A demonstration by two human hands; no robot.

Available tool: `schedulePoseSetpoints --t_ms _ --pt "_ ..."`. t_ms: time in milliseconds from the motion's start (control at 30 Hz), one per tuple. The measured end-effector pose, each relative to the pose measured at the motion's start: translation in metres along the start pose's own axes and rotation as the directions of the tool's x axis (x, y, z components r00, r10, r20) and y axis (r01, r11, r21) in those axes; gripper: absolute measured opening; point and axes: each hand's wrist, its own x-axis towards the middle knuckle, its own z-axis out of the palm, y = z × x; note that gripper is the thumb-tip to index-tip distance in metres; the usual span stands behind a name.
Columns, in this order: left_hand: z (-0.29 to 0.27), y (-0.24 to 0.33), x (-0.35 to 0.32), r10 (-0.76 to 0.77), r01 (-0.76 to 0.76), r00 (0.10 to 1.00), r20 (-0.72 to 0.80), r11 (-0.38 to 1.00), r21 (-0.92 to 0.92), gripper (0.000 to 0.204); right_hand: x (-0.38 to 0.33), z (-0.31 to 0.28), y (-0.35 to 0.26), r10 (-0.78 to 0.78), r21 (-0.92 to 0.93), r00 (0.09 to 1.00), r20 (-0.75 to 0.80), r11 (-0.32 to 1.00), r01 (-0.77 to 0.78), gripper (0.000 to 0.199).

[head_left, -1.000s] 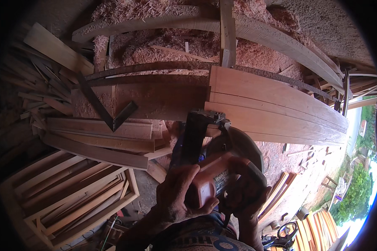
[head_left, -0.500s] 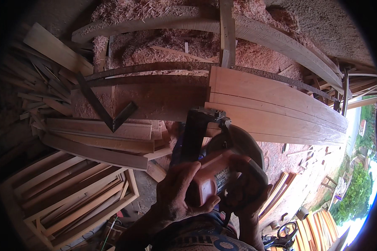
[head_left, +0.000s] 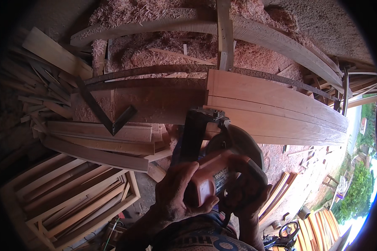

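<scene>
Both hands hold a circular saw (head_left: 235, 144) at the near edge of a wide, pale reddish board (head_left: 259, 97) with dark lines running lengthwise. My left hand (head_left: 174, 189) curls around the saw's red and dark body. On the other side, my right hand (head_left: 255, 201) grips the dark handle, its fingers partly hidden. The round blade guard and the flat black base plate (head_left: 192, 140) sit near the board's left end. The blade's lower part is out of sight. Left of the board, a metal square (head_left: 99, 108) lies across a darker plank (head_left: 159, 102).
Planks (head_left: 100, 144) are stacked at left, above a wooden frame (head_left: 134, 184) with slats inside. A heap of offcuts (head_left: 42, 79) fills the far left. Shavings (head_left: 155, 48) lie behind the bench around a curved beam (head_left: 280, 37). A bicycle (head_left: 288, 230) and more boards (head_left: 318, 228) are at lower right.
The board and surroundings have shifted very slightly in the view. Both hands keep the same grip on the circular saw, which stays almost in place at the board's near edge.
</scene>
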Motion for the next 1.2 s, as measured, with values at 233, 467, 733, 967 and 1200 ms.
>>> schedulePoseSetpoints --t_ms 233,467,733,967,1200 --pt "-0.002 0.001 0.009 0.02 -0.02 0.999 -0.028 1.0 0.009 0.086 0.008 0.027 -0.021 0.103 -0.505 0.959 -0.265 0.832 -0.229 0.124" --pt "-0.004 0.003 0.014 0.017 -0.016 1.0 -0.026 1.0 0.013 0.085 0.009 0.014 -0.015 -0.036 -0.485 0.996 -0.081 0.875 -0.008 0.097" --pt "-0.001 -0.003 0.013 0.017 -0.016 1.0 -0.013 0.999 0.033 0.091 0.013 0.019 -0.018 0.024 -0.405 0.993 -0.118 0.912 -0.07 0.101" --pt "-0.006 0.002 0.023 0.012 -0.012 1.0 -0.025 1.0 0.008 0.085 0.014 0.002 -0.013 0.055 -0.123 0.998 -0.012 0.991 -0.056 0.105" --pt "-0.006 0.002 0.027 0.009 -0.008 1.0 -0.018 1.0 0.017 0.085 0.022 0.024 -0.024 0.032 -0.547 0.99 -0.136 0.831 -0.102 0.108"
